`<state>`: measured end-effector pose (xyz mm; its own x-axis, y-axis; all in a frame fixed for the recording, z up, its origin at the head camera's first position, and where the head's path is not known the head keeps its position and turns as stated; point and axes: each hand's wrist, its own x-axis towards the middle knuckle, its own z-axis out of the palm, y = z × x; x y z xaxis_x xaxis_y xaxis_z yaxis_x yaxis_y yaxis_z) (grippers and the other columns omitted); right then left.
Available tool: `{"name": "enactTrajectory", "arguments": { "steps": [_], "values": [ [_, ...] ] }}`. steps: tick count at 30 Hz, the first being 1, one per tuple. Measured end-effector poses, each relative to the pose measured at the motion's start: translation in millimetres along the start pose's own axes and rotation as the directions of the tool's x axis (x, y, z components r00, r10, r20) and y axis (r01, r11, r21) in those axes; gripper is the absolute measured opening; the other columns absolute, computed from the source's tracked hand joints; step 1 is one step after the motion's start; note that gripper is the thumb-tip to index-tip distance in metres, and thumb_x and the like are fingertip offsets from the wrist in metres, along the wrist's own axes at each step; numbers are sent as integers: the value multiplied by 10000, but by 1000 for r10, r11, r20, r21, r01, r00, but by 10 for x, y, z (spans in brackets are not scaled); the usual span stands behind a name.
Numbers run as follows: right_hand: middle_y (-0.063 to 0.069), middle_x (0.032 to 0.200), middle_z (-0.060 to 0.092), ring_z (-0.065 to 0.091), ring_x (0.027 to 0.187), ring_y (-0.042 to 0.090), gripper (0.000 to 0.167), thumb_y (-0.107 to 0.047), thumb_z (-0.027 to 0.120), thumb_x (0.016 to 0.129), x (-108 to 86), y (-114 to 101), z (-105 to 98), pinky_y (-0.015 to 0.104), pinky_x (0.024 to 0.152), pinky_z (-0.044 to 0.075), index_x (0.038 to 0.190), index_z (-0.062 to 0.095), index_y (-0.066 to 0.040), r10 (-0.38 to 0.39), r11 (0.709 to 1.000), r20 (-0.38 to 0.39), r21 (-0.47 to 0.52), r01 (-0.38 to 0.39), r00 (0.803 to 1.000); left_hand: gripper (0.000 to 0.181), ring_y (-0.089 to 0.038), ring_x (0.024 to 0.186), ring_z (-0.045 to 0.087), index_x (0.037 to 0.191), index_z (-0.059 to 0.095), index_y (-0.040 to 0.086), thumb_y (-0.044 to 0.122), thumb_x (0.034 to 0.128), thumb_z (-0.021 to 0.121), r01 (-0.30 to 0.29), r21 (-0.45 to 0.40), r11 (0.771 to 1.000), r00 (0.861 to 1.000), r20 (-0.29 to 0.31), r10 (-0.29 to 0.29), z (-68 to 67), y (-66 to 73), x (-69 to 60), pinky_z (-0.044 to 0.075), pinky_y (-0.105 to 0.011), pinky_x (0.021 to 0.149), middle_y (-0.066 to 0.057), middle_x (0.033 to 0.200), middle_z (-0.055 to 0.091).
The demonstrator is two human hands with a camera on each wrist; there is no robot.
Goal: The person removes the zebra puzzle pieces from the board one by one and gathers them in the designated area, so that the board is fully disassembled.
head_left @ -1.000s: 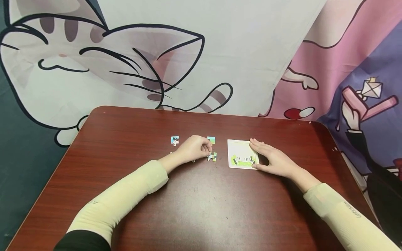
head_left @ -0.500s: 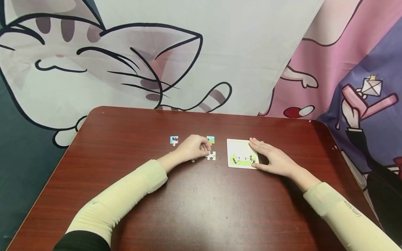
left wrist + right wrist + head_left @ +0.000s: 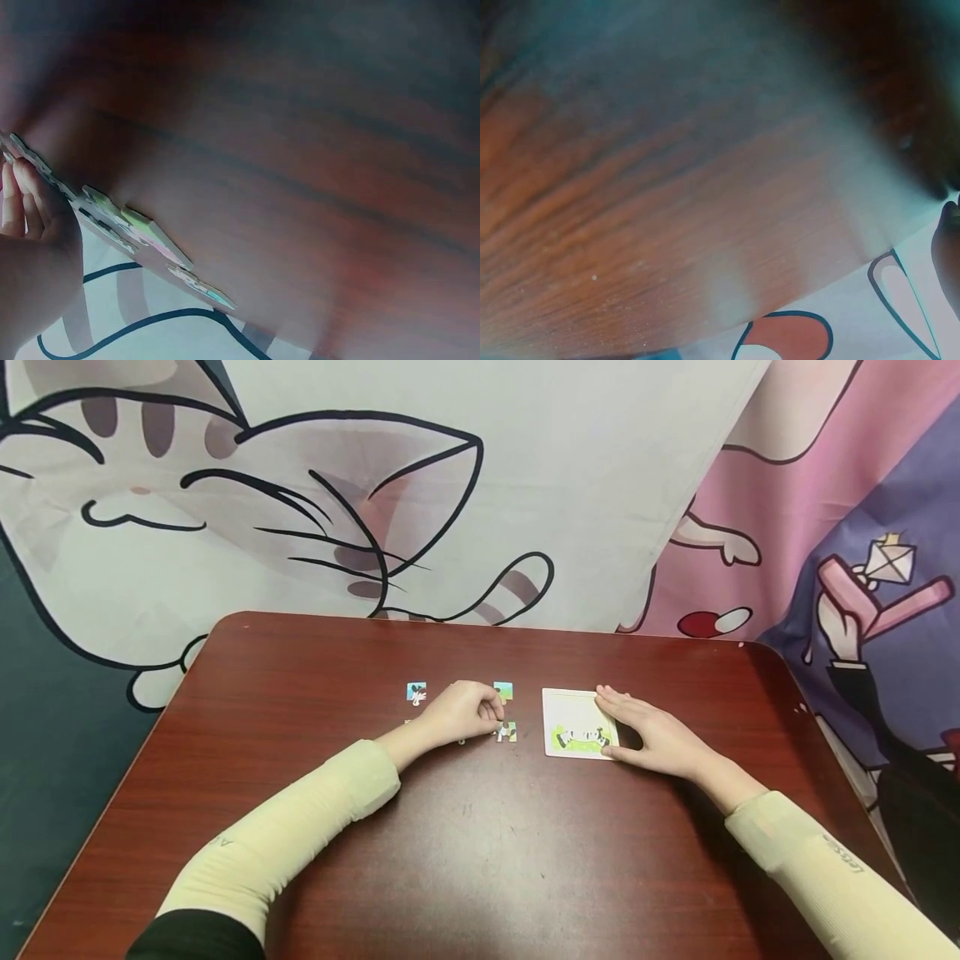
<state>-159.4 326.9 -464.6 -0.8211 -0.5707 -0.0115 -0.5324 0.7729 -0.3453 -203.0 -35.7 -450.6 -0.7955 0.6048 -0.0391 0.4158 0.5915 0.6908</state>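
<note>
Shifted slightly under the fingers since the earlier frame, the near puzzle piece (image 3: pixel 507 733) is lying left of the white card (image 3: pixel 572 714), while both hands are keeping almost the same places. Farthest left of the card, a blue piece (image 3: pixel 416 691) is lying flat. Bits of other pieces (image 3: pixel 462 742) are peeping out around the left hand (image 3: pixel 459 708) in the head view; the left wrist view is showing a low group of pieces (image 3: pixel 112 223) nearly edge-on. That hand is holding fingers and thumb together, pinching the near puzzle piece at its edge. Beyond it, also left of the card, a green-and-blue piece (image 3: pixel 504 690) is lying. The right hand (image 3: pixel 652 739) is resting straight fingers on the card's right edge; its wrist view is showing mostly blurred table (image 3: pixel 667 225) and printed cloth (image 3: pixel 855 315).
</note>
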Motion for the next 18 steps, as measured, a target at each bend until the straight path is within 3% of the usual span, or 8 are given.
{"name": "enactTrajectory", "arguments": {
  "steps": [14, 18],
  "values": [
    [139, 1716, 368, 380, 1580, 357, 874, -360, 809, 927, 0, 1, 11, 402, 1331, 251, 1636, 389, -67, 5, 1000, 6, -4, -5, 1000, 76, -108, 801, 685, 931, 789, 63, 26, 924, 723, -28, 30, 999, 999, 15, 28, -86, 29, 22, 565, -189, 774, -57, 907, 793],
    [143, 1718, 365, 375, 1582, 358, 873, -356, 804, 932, -8, 3, 19, 376, 1336, 238, 1640, 381, -69, 0, 1000, 1, -5, 0, 1000, 90, -105, 805, 688, 948, 795, 46, 21, 924, 712, -28, 1, 1000, 999, 15, 28, -113, 91, 56, 565, -185, 780, -66, 924, 801]
  ]
}}
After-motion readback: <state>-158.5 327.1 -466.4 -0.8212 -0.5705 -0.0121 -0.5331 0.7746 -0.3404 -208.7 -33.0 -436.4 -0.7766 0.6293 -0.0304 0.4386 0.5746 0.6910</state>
